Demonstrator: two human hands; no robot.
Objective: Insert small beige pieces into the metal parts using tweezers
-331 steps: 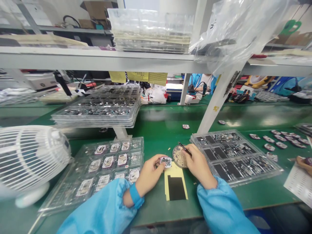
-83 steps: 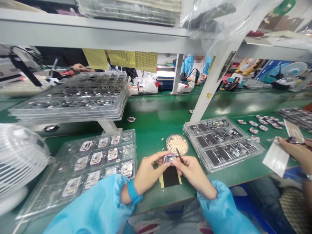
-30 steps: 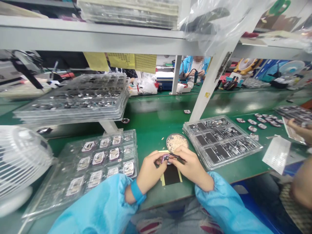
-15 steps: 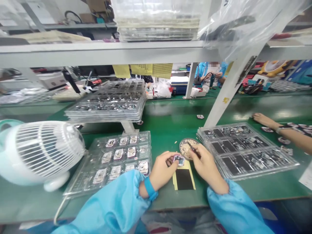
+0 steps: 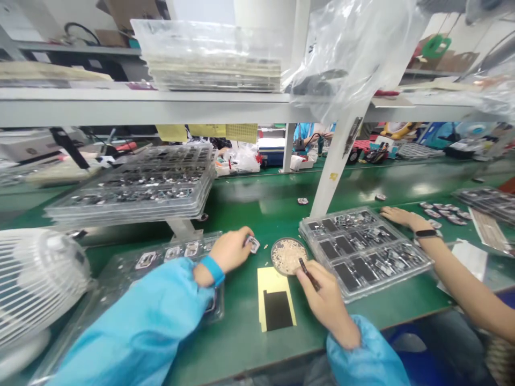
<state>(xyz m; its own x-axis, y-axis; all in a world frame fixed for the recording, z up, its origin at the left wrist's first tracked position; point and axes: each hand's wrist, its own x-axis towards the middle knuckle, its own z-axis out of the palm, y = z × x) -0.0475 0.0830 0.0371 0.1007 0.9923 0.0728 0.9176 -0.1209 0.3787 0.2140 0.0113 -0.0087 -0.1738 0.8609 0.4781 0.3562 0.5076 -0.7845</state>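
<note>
Fingers (image 5: 243, 236) of my left hand (image 5: 227, 250) are pinched on a small purple-edged device housing (image 5: 253, 245), which I see held just left of and slightly beyond the round dish (image 5: 273, 261) of tiny pale parts (image 5: 290, 256). My right hand (image 5: 328, 303) grasps a slim black tool (image 5: 309, 275), its tip at the dish's near right edge; I can't tell whether they touch. On the near side of the dish, a yellow sheet (image 5: 269, 276) bearing a black rectangle (image 5: 279, 312) lies on the green bench (image 5: 241, 332). Right of the dish I have a clear compartment tray (image 5: 388, 281) of flat black pieces and metal parts, with another person's hand (image 5: 398, 215) at its far right corner. Left of the dish, my sleeve (image 5: 140, 327) partly hides a clear tray of housings (image 5: 123, 261).
</note>
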